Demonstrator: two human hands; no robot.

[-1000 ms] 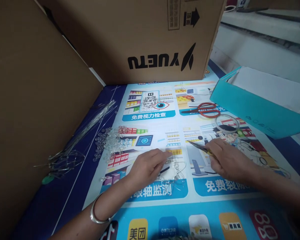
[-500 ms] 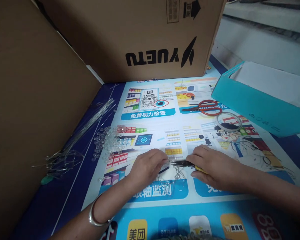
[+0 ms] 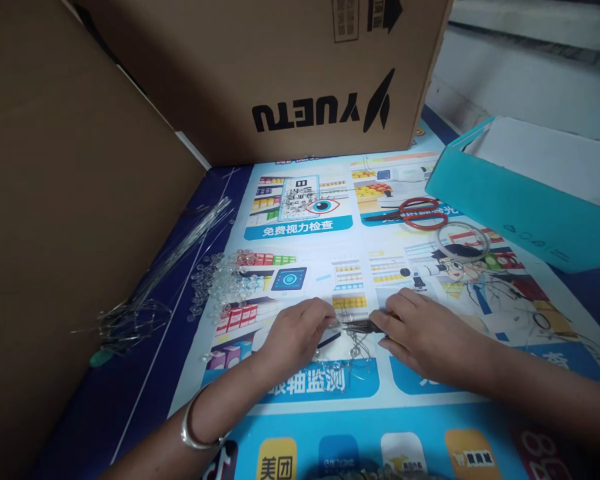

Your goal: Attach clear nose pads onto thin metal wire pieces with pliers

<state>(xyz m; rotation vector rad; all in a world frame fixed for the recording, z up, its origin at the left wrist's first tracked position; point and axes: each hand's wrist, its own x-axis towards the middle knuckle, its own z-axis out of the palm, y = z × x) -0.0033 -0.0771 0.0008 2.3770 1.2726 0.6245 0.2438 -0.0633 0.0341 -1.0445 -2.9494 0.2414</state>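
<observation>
My left hand [image 3: 297, 333] is closed, fingertips pinching a beaded wire piece [image 3: 354, 353] of thin silvery wire and clear beads, which hangs over the printed mat. Opposite it, my right hand [image 3: 423, 330] is wrapped around a pair of pliers [image 3: 361, 325]. The dark jaws point left and meet the wire close to my left fingertips. Whether they grip the wire is too small to tell. Most of the handle is hidden in my right palm. A heap of clear beads [image 3: 227, 280] lies beyond my left hand, on the mat.
A bundle of silvery wires [image 3: 185, 240] lies at the left beside a cardboard panel [image 3: 95, 220]. Red-handled scissors [image 3: 424, 213] and a pale ring-shaped roll [image 3: 463, 241] lie beyond my right hand. A teal box [image 3: 510, 207] stands at the right, loose wire [image 3: 535, 320] below it.
My right hand has shifted slightly left and turned on the pliers, so less of the yellow handle shows. My left hand keeps its pinch. The view has moved slightly.
</observation>
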